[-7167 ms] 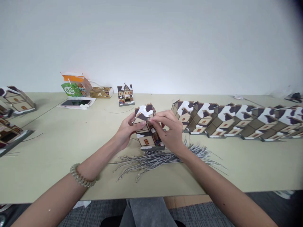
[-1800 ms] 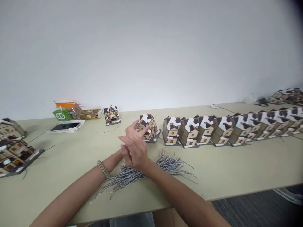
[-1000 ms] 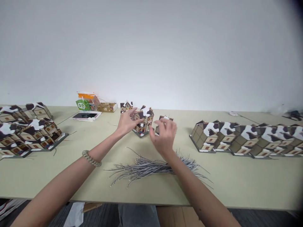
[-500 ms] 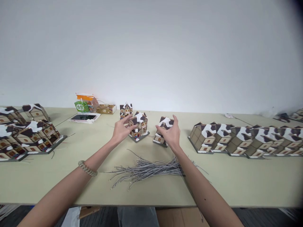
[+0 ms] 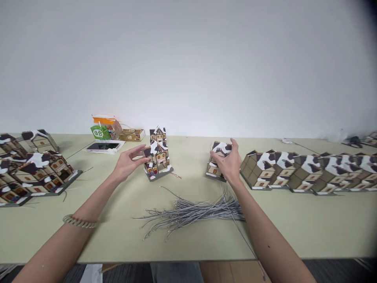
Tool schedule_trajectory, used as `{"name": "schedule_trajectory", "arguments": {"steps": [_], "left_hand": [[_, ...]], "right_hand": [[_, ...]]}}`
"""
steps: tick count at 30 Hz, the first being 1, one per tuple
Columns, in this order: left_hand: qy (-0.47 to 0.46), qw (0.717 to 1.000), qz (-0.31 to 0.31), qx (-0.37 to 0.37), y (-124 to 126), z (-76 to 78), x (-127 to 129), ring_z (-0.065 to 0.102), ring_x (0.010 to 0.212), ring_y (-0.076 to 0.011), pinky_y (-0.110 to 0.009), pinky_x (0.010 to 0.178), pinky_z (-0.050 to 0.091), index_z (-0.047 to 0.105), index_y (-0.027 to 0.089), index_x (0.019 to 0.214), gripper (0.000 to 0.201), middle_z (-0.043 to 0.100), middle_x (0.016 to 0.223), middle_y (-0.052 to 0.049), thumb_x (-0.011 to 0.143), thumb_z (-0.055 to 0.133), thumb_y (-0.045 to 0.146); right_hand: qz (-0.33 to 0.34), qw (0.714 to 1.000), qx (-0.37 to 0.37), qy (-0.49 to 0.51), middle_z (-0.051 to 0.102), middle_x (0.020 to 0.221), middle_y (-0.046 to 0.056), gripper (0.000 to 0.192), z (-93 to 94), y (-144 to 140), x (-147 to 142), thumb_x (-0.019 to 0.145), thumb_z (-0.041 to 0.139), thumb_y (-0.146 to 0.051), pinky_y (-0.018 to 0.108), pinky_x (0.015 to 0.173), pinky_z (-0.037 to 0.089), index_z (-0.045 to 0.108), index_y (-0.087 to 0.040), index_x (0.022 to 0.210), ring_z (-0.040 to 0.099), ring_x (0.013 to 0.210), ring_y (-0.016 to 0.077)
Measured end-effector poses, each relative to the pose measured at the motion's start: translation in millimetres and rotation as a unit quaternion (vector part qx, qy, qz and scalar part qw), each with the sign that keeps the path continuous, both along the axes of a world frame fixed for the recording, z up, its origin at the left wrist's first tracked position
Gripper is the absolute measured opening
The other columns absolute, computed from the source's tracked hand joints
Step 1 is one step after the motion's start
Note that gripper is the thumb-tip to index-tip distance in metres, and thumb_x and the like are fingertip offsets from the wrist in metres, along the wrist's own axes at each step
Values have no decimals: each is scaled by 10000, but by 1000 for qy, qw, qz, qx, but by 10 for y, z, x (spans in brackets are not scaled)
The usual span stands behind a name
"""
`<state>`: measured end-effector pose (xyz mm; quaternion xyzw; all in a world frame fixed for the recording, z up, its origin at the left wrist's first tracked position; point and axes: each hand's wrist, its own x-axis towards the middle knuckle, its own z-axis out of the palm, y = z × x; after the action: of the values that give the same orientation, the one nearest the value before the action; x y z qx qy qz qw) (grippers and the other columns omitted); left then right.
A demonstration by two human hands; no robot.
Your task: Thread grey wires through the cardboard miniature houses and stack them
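A model house [image 5: 159, 159] with a dark, snow-patched roof stands upright on its grey base left of centre, a thin red wire trailing from its right side. My left hand [image 5: 129, 163] holds its left edge between thumb and fingers. Further right, my right hand [image 5: 228, 162] spans a second model house [image 5: 217, 169], thumb at its left side and fingers at the right; the hand hides part of it. Behind the first house rises another snowy house [image 5: 158, 133]. A bundle of grey wires [image 5: 194, 214] lies nearer the front edge, partly under my right forearm.
A row of model houses [image 5: 306, 173] stands at the right, close to my right hand. More houses [image 5: 44, 173] are grouped at the left. A phone [image 5: 103, 146], a green packet [image 5: 100, 132] and a gold box [image 5: 132, 135] lie near the wall.
My left hand has moved left, and its house has shifted left and turned. My right hand and its house have moved right, so the two houses are further apart.
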<state>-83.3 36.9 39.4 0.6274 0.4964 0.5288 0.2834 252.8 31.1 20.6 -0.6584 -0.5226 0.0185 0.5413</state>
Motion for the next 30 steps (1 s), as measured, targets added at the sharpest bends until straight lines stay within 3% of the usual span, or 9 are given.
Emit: {"name": "schedule_trajectory", "arguments": {"steps": [5,10,14,18,25,27,30], "left_hand": [[-5,1000,-16,-16,-11,-65,-27,614,1072,-298,-469,944,495,637,167,1150,733,653,1192,-138,508,821,469],[-31,999,-34,-24,-25,-102,-1,596,1095,-295,-486,974,482,646,161,1130,738,657,1186,-121,482,835,460],[-38,998,-47,-24,-22,-132,14,597,1080,-281,-489,973,483,641,156,1135,726,652,1190,-119,501,829,456],[-33,998,-50,-9,-12,-188,22,593,1069,-247,-446,974,492,641,158,1129,656,637,1210,-118,561,801,446],[-53,995,-81,13,-46,-268,86,581,1096,-233,-437,1000,474,646,175,1116,554,620,1235,-97,628,764,410],[-58,995,-87,12,-53,-280,111,575,1113,-235,-435,1007,468,655,184,1102,527,617,1242,-88,635,759,405],[-59,994,-91,13,-51,-293,132,572,1126,-231,-425,1021,456,661,197,1100,490,620,1239,-79,653,750,378]], "right_hand": [[52,998,3,-27,562,1195,150,854,-72,64,34,633,652,-494,437,929,419,350,-155,1356,558,1024,272],[83,995,-22,-54,572,1169,141,810,-10,19,75,617,645,-435,443,904,428,395,-167,1340,560,1005,274],[126,983,-21,-135,558,1194,141,817,42,-22,65,602,643,-410,471,928,420,405,-175,1348,534,1061,303],[124,967,2,-220,553,1217,150,781,65,-40,27,630,620,-391,493,1006,373,420,-157,1347,488,1151,327],[118,963,-33,-240,476,1343,148,748,32,1,264,670,587,-375,529,1013,360,393,-204,1372,433,1241,343],[113,959,-14,-261,459,1360,144,717,38,1,279,678,585,-379,565,1034,314,415,-210,1354,371,1293,355],[83,946,89,-302,462,1346,123,497,62,-59,54,717,595,-393,604,1032,270,566,-225,1185,242,1353,375]]}}
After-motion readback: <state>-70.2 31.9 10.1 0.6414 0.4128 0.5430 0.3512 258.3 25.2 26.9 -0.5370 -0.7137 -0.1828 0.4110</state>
